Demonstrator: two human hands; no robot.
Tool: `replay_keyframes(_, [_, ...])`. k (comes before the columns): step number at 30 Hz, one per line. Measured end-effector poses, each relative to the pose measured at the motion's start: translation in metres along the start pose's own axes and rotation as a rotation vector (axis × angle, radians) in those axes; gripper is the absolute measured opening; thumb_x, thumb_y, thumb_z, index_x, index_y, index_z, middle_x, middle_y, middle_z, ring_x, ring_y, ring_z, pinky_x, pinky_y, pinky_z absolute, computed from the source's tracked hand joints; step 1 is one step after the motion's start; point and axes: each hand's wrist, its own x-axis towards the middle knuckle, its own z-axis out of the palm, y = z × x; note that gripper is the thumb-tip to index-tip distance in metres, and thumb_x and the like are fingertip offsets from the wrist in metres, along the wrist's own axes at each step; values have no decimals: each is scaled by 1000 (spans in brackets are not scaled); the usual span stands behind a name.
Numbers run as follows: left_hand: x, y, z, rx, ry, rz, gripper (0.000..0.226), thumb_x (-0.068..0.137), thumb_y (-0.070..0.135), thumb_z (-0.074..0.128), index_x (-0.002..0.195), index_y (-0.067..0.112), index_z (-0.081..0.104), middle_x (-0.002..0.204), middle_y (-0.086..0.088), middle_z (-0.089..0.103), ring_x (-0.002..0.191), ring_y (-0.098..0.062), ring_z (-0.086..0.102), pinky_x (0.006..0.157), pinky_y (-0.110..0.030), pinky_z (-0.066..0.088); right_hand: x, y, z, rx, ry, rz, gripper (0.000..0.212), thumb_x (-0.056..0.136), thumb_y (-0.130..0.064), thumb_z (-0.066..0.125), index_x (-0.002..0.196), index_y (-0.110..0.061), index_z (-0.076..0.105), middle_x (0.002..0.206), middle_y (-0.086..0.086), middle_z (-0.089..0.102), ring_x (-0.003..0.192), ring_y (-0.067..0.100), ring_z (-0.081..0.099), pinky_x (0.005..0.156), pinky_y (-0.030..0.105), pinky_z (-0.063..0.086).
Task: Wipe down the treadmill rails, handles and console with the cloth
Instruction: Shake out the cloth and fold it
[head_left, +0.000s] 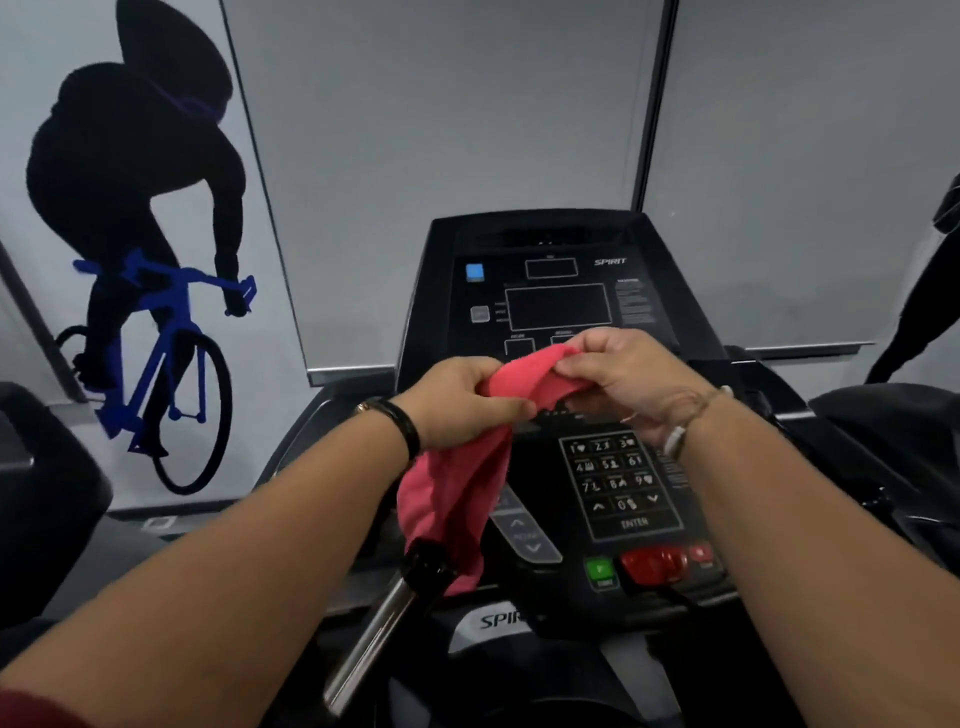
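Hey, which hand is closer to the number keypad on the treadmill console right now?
Right. The right hand pinches the pink cloth just above the number keypad; the left hand grips it further off, up and left.

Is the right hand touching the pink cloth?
Touching. The head view shows the right hand pinching the top fold of the pink cloth, with its fingertips curled onto the fabric.

A cyclist mural (140, 249) covers the grey wall (441, 130).
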Motion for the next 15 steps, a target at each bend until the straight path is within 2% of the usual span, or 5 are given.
replay_keyframes(4, [28,9,-7,46,-155,-36,30,63,28,86,84,22,66,78,5,68,76,-13,65,68,-26,51,6,-9,-24,-3,45,-27,16,90,-2,55,77,-11,56,74,8,63,66,16,63,59,24,56])
replay_keyframes(6, [37,14,-3,47,-143,-12,33,60,23,87,83,24,62,78,7,66,76,-12,64,66,-24,49,10,-9,-30,30,123,-45,15,92,-2,50,79,-9,53,72,12,60,59,17,60,46,22,52])
replay_keyframes(9, [46,27,6,24,2,43,34,63,22,86,84,26,60,82,6,64,77,-11,62,67,-22,51,19,-12,-40,49,227,-107,14,94,-5,46,84,-12,53,80,11,59,71,20,61,64,33,58])
replay_keyframes(12, [54,45,10,-227,-19,62,31,63,26,83,85,23,61,80,2,67,74,-14,63,71,-28,53,33,-21,-51,33,327,-191,19,94,-11,46,82,-21,56,81,6,60,73,19,59,62,34,54])
replay_keyframes(15, [59,64,7,-416,-96,44,13,78,8,69,78,19,62,72,0,68,63,-13,64,64,-25,54,45,-35,-61,-109,399,-283,18,81,-24,48,72,-34,59,77,0,62,74,21,58,68,39,52])
